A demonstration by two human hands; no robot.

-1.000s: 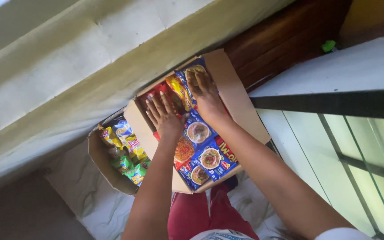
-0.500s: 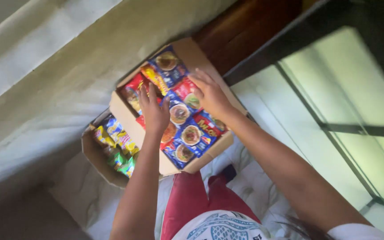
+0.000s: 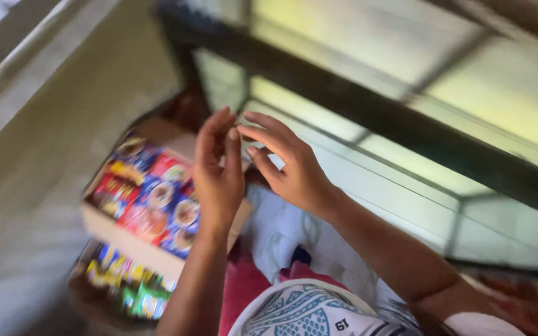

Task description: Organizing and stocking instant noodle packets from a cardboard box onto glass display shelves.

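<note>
I see left hand (image 3: 219,180) and right hand (image 3: 287,165) raised above open cardboard box of colourful snack packets (image 3: 151,199), fingers spread, holding nothing; next grasp needs lowering to packets.

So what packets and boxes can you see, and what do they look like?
Open brown cardboard box: left of the raised hands, rectangular, packed full.
Colourful snack packets: inside that box, red, blue and yellow with round pictures, blurred.
Yellow and green packets: in a second container below the box, blurred.
</note>
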